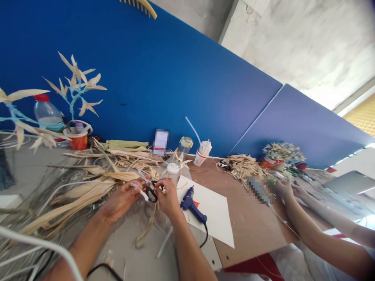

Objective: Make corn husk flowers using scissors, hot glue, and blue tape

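Note:
Close together over the near table, both of my hands are at work. My left hand [123, 201] pinches a small white strip [141, 191], its fingers closed. My right hand [168, 195] is closed on black-handled scissors [151, 194], one handle loop showing below the fingers. The blades are partly hidden between the hands, so I cannot tell whether they touch the strip. A dry curled husk strip [148, 228] hangs below the scissors. Dried corn husks [88, 191] lie spread beyond and left of my left hand. Right of my right hand, a blue glue gun [193, 207] rests on white paper [221, 210].
Husk flowers on blue stems [77, 91] stand in a red cup [78, 139] beside a red-capped bottle [48, 113]. A phone [161, 142], a glass jar [184, 146] and a paper cup [201, 154] line the blue partition [175, 78]. A co-worker's hands [285, 191] are at the right.

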A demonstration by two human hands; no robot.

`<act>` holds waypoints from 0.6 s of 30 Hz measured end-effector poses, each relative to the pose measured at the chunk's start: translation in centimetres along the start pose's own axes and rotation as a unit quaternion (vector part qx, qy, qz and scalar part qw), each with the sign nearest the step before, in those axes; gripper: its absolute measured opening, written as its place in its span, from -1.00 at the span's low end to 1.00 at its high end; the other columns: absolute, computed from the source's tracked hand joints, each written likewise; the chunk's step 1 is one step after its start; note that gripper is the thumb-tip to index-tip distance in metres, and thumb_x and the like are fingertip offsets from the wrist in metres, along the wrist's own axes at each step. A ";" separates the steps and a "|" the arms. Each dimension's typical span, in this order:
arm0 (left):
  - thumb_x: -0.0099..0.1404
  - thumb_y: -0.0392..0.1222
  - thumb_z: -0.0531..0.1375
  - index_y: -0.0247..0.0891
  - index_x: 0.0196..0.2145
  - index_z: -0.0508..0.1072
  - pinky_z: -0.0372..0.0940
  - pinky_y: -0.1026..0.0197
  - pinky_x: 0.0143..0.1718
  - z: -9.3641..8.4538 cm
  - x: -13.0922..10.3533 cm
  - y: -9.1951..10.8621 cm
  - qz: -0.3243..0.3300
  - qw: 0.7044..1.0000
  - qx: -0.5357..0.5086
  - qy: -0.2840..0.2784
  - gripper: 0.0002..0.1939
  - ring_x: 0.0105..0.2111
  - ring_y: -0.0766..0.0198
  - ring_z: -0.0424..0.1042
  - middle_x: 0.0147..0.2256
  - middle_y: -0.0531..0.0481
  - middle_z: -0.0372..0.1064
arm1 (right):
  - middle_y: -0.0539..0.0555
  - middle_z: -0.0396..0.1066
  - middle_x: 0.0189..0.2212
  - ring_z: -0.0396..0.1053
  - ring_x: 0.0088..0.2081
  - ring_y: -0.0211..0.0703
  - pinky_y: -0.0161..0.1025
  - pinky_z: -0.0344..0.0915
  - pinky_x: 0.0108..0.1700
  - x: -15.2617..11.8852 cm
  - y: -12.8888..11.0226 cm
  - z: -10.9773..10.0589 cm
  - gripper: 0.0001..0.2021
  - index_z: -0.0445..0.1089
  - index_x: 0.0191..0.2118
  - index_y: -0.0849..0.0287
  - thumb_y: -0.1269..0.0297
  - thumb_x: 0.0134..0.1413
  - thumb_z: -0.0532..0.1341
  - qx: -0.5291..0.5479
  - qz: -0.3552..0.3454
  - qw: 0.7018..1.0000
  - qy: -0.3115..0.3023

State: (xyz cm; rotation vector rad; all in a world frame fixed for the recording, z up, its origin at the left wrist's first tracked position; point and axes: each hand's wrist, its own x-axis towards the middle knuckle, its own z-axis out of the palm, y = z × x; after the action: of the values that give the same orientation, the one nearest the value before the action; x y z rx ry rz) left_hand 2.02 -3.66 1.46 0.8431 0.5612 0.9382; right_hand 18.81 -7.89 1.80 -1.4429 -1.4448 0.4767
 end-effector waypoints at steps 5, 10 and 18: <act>-0.02 -0.15 0.40 -0.30 -0.53 0.53 0.32 0.24 -0.26 -0.4 0.5 -0.4 0.013 0.999 0.023 0.039 -0.81 -0.32 0.27 0.40 -0.18 -0.11 0.48 | 0.06 0.37 -0.39 0.29 -0.28 -0.12 -0.18 0.22 -0.16 -0.5 0.2 1.3 -0.87 0.39 -0.40 0.15 0.48 -0.13 0.17 -0.009 0.016 1.000 -0.010; -0.03 -0.18 0.41 -0.32 -0.53 0.55 0.29 0.32 -0.31 -0.6 0.8 -0.6 0.020 0.998 0.003 0.056 -0.83 -0.37 0.35 0.36 -0.26 -0.03 0.46 | -0.05 0.33 -0.56 0.23 -0.51 -0.25 -0.29 0.18 -0.39 -0.5 0.7 1.6 -0.78 0.42 -0.18 0.15 0.37 0.03 0.12 0.097 0.070 0.990 -0.075; -0.07 -0.20 0.43 -0.33 -0.53 0.53 0.33 0.27 -0.33 0.2 0.4 -0.3 -0.003 0.999 -0.018 0.045 -0.81 -0.39 0.32 0.38 -0.26 -0.08 0.48 | -0.16 0.19 -0.62 0.10 -0.58 -0.35 -0.38 0.10 -0.48 -0.3 0.0 1.2 -0.59 0.41 -0.11 0.14 0.47 -0.21 0.17 0.239 0.103 0.948 -0.184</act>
State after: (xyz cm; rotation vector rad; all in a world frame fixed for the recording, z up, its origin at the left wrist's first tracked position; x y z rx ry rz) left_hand 2.47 -3.45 1.30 0.7702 0.6225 0.9820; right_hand 17.72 -7.74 1.17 -1.1472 -1.3368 1.1928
